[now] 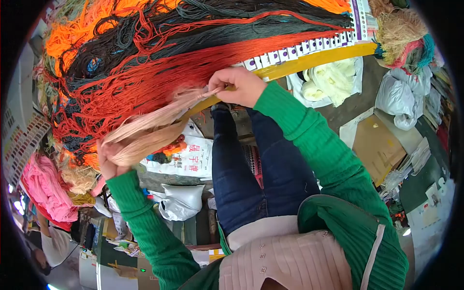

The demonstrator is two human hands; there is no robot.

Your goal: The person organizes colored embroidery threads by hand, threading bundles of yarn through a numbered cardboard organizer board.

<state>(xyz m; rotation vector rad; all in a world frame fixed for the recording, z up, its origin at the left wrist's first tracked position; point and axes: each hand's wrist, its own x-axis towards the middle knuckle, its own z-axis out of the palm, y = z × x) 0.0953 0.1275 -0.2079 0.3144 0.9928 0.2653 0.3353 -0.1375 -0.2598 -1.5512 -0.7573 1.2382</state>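
A pale pink skein of thread [154, 112] is stretched between my two hands in front of the table's near edge. My left hand [110, 162] is at its looped left end, with the strands around the fingers. At the other end my right hand [238, 86] pinches the gathered strands between thumb and fingers. The skein splits into an upper and a lower band towards the left. Just behind it lie long red threads [169, 72], close to both hands. Some strands near the middle are blurred.
Black threads [116, 43] and orange threads [72, 38] cover the tabletop, beside white cards with purple dots [290, 52]. A yellow strip [319, 58] runs along the table edge. Below are cream yarn [328, 82], a white printed sack [193, 159] and pink yarn [46, 186].
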